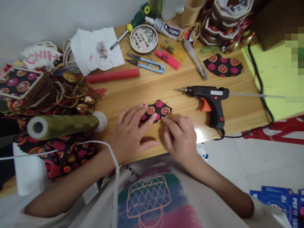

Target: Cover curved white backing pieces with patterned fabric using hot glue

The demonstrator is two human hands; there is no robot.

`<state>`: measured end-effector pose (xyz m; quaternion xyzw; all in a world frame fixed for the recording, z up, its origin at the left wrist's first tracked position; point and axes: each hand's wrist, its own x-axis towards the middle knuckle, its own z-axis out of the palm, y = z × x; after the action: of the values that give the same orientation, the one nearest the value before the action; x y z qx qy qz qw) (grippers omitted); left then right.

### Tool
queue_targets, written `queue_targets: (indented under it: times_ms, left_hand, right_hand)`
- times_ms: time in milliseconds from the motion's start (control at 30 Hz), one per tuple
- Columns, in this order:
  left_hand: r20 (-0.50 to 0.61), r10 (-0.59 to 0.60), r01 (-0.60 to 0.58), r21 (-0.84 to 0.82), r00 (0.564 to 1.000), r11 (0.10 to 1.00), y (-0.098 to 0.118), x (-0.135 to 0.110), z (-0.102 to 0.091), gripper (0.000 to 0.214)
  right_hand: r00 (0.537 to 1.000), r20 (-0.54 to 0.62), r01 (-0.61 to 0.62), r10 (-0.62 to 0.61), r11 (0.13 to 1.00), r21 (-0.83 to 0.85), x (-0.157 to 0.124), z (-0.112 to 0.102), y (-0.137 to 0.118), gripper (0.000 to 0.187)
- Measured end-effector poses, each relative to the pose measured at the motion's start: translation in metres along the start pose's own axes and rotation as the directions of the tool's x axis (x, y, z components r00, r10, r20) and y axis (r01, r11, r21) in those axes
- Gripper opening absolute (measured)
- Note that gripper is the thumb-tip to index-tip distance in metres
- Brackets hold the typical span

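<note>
A small black fabric piece point(165, 110) with pink and orange round motifs lies on the wooden table in front of me. My left hand point(134, 129) is spread over its left part, fingers stretched out and pressing it down. My right hand point(179, 133) is closed, its index fingertip at the fabric's lower right edge; a thin pale rim shows there. To the right, a black hot glue gun point(215, 98) lies on its side with its red light lit and a glue stick in its back. Farther back lies another patterned fabric piece point(223, 65).
Blue thread snips point(148, 63), a red roll point(112, 75), lighters point(168, 59), a pen point(196, 60) and a glue tube point(169, 29) lie behind. An olive ribbon roll point(68, 126) stands left. The gun's black cord point(261, 85) curves right; a white cable point(116, 177) crosses my left arm.
</note>
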<state>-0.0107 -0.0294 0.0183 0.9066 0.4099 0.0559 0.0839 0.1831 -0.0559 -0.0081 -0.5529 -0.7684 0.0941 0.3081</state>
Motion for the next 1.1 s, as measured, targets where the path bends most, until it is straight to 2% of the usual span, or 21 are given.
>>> queue_targets:
  times_ms: [200, 500, 767, 933, 1100]
  left_hand:
    - [-0.024, -0.024, 0.023, -0.038, 0.999, 0.999, 0.003, 0.001, 0.003, 0.069]
    - [-0.061, -0.030, 0.030, 0.000, 0.998, 1.000, 0.003, 0.005, 0.006, 0.069]
    - [-0.097, -0.048, 0.049, 0.006, 0.994, 0.999, 0.006, 0.006, 0.007, 0.064]
    - [-0.018, -0.023, 0.023, -0.032, 1.000, 0.999, 0.003, 0.001, 0.004, 0.066]
    - [0.066, -0.003, 0.012, -0.128, 0.998, 0.992, 0.000, -0.003, -0.001, 0.060]
  right_hand:
    - [1.000, 0.006, -0.015, 0.015, 1.000, -0.013, -0.001, 0.002, -0.001, 0.027]
    - [1.000, 0.005, 0.023, -0.023, 0.998, -0.057, 0.000, 0.002, -0.002, 0.030]
    - [1.000, 0.017, 0.000, 0.000, 0.999, -0.039, -0.001, 0.002, -0.002, 0.031]
    - [1.000, -0.003, 0.007, -0.007, 0.999, -0.052, -0.001, 0.002, -0.002, 0.029]
    - [1.000, -0.006, -0.019, 0.018, 0.999, -0.033, -0.001, 0.003, -0.002, 0.029]
